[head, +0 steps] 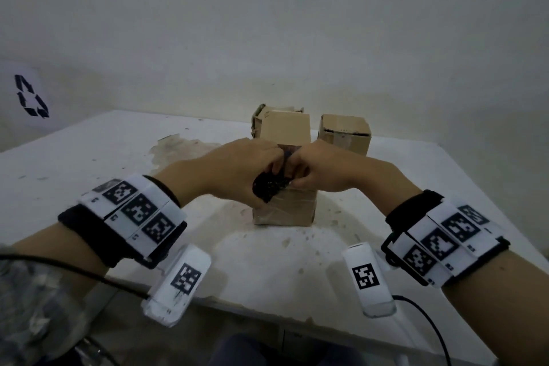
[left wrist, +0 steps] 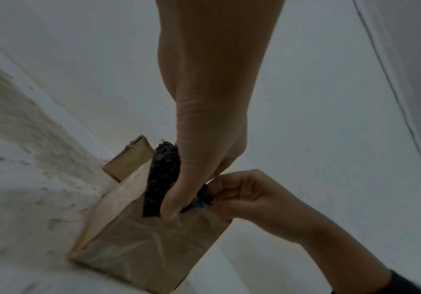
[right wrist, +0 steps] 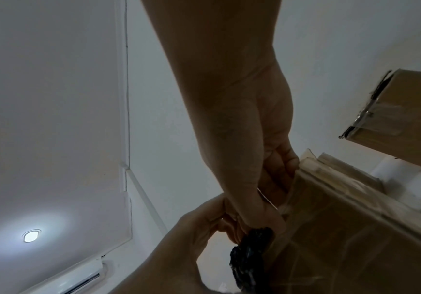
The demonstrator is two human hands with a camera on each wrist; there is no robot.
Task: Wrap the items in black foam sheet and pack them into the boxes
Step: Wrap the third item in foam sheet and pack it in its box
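A small bundle of black foam sheet is held just above the front top edge of the nearest cardboard box. My left hand grips the bundle from the left, thumb and fingers curled round it. My right hand pinches its right end. The left wrist view shows the black foam between my left hand and right hand, over the box. From the right wrist view the foam lies against the box side. What the foam wraps is hidden.
Two more cardboard boxes stand behind: one at the back, one at the back right. The white table is stained left of the boxes. A wall with a recycling sign is at the far left.
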